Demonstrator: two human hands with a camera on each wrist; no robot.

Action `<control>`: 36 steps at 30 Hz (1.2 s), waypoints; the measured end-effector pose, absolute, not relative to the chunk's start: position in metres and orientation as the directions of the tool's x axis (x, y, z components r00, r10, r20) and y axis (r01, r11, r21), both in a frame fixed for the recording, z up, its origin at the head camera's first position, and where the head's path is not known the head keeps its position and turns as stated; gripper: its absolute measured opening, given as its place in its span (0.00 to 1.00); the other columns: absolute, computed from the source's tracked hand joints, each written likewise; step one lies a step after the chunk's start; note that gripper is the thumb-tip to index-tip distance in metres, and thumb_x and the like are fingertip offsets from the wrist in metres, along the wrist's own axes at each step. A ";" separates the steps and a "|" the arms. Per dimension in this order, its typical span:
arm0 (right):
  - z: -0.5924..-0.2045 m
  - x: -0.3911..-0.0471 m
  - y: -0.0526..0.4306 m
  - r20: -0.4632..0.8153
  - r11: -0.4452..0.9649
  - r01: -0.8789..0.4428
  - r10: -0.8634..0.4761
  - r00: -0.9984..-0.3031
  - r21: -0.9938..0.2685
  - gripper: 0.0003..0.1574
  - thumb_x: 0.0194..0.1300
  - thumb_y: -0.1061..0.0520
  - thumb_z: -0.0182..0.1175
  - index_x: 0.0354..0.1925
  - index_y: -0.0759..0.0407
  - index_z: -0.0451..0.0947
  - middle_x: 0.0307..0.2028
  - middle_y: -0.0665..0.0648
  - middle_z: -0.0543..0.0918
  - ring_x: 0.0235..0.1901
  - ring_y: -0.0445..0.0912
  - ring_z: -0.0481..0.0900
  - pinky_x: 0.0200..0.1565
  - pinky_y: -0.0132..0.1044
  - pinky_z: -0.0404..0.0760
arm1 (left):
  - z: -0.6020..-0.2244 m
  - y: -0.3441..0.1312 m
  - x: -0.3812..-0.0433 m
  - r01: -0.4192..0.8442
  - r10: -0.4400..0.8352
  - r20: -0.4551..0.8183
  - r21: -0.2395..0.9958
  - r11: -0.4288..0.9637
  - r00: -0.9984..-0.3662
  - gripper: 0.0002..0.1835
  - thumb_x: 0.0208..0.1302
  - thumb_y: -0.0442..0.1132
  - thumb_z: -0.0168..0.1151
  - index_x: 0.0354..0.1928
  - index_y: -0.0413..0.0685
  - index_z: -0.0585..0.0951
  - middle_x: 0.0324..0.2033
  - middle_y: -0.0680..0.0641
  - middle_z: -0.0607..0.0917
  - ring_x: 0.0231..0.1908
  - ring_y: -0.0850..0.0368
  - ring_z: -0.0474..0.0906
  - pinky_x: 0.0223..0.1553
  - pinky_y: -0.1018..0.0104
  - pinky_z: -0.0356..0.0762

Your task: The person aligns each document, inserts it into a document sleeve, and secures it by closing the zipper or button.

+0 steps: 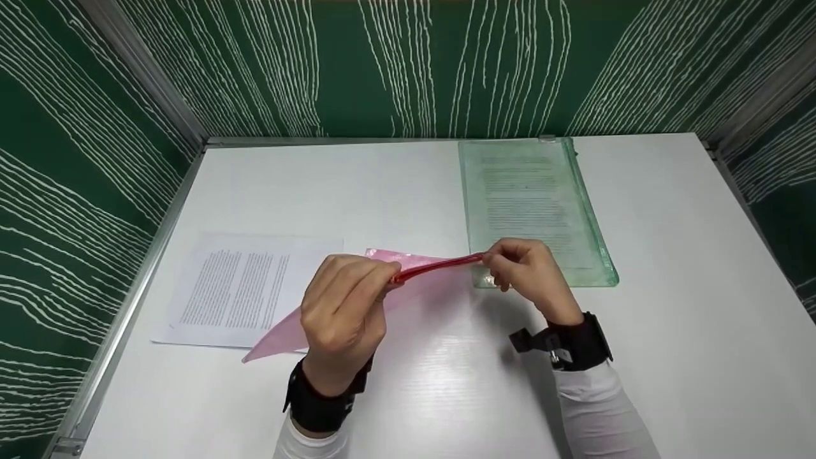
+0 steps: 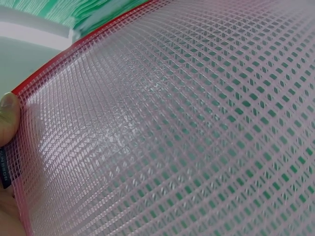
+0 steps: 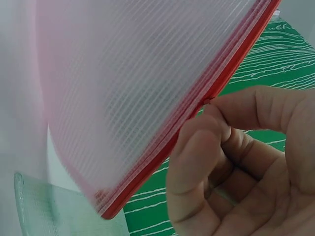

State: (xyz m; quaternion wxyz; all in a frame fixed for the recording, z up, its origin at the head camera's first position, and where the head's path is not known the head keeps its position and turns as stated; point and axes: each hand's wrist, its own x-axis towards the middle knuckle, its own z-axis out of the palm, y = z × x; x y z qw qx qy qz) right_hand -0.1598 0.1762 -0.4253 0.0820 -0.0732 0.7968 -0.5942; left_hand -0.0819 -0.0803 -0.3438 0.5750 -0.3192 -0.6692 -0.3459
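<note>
Stretching a red zip edge between them, left hand and right hand stand apart, each pinching the pink mesh pouch. The step seems to be working the zip; next calls for a steady left grip while the right slides. Printed sheets lie left of the left hand; a green folder, beyond the right.

The white table is lit brightly from overhead, its near centre streaked by glare, while a soft shadow is cast beside the right sleeve. Glints are scattered across the pink mesh pouch in the left wrist view; in the right wrist view, its left side is softened by blur.
</note>
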 end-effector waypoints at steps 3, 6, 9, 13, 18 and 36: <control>-0.426 -0.161 0.177 -0.047 0.286 -0.015 -0.207 -0.977 -0.958 0.08 0.68 0.66 0.60 0.31 0.66 0.83 0.20 0.56 0.77 0.20 0.45 0.75 0.26 0.36 0.78 | -0.343 -0.080 -0.082 0.825 0.019 0.992 0.094 0.557 -0.126 0.05 0.64 0.32 0.71 0.32 0.35 0.87 0.27 0.44 0.85 0.25 0.53 0.78 0.29 0.64 0.77; -0.426 -0.161 0.177 -0.051 0.280 -0.010 -0.208 -0.977 -0.960 0.09 0.68 0.66 0.60 0.30 0.65 0.83 0.20 0.56 0.77 0.20 0.44 0.75 0.27 0.37 0.78 | -0.343 -0.081 -0.082 0.824 0.020 0.992 0.092 0.558 -0.124 0.06 0.64 0.32 0.71 0.32 0.35 0.87 0.27 0.44 0.85 0.25 0.53 0.77 0.29 0.64 0.77; -0.426 -0.161 0.177 -0.049 0.274 -0.011 -0.212 -0.976 -0.962 0.09 0.68 0.66 0.60 0.30 0.66 0.82 0.20 0.56 0.77 0.20 0.44 0.75 0.26 0.36 0.78 | -0.343 -0.081 -0.082 0.824 0.023 0.992 0.093 0.559 -0.128 0.06 0.64 0.32 0.70 0.32 0.35 0.87 0.27 0.44 0.85 0.25 0.53 0.78 0.30 0.64 0.77; -0.427 -0.161 0.178 -0.036 0.274 -0.026 -0.219 -0.975 -0.962 0.09 0.69 0.66 0.61 0.30 0.66 0.82 0.20 0.57 0.77 0.20 0.44 0.75 0.26 0.36 0.78 | -0.342 -0.081 -0.081 0.823 0.024 0.991 0.096 0.560 -0.133 0.06 0.64 0.32 0.70 0.32 0.35 0.87 0.27 0.44 0.85 0.25 0.52 0.78 0.30 0.64 0.77; -0.428 -0.162 0.179 -0.035 0.282 -0.028 -0.218 -0.975 -0.959 0.08 0.68 0.66 0.61 0.31 0.66 0.83 0.20 0.57 0.78 0.20 0.44 0.75 0.26 0.36 0.79 | -0.341 -0.081 -0.080 0.820 0.019 0.992 0.090 0.566 -0.122 0.05 0.64 0.32 0.71 0.32 0.35 0.87 0.27 0.44 0.86 0.25 0.53 0.78 0.30 0.64 0.78; -0.437 -0.169 0.184 -0.090 0.310 0.028 -0.186 -0.978 -0.950 0.09 0.67 0.67 0.57 0.32 0.67 0.83 0.21 0.56 0.78 0.21 0.43 0.74 0.26 0.36 0.79 | -0.341 -0.083 -0.081 0.815 0.006 0.993 0.094 0.572 -0.119 0.08 0.65 0.34 0.70 0.32 0.35 0.87 0.26 0.44 0.85 0.24 0.53 0.78 0.29 0.64 0.77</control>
